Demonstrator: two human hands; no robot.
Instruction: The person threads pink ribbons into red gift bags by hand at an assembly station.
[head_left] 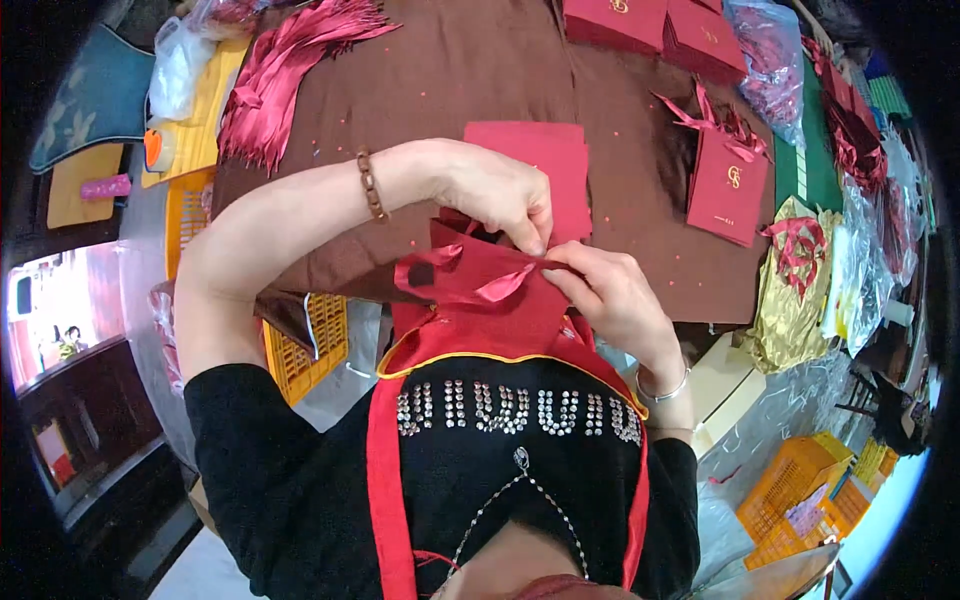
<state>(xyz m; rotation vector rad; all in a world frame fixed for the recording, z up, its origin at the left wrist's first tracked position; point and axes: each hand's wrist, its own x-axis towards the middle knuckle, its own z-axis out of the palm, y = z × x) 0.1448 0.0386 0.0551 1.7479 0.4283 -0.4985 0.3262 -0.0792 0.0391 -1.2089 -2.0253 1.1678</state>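
Close to my red apron (480, 340), at the near edge of the table, I hold a dark red paper gift bag (465, 270) with pink-red ribbon on its side. My left hand (500, 200) reaches over from beyond the bag, its thumb and fingers pinched at the rim. My right hand (615, 290) grips the same rim at its right corner, fingers closed. The two hands' fingertips nearly meet. Whether a ribbon end lies between them is too small to tell. Just beyond my left hand a flat red bag (560, 165) lies on the table.
Brown cloth (470, 60) covers the table. A bundle of red ribbons (290, 75) lies far left, stacked red bags (650, 30) far right. Bags with ribbon bows (730, 185) lie at right, by a gold plastic bag (790, 275). Yellow crates (310, 340) stand below the table.
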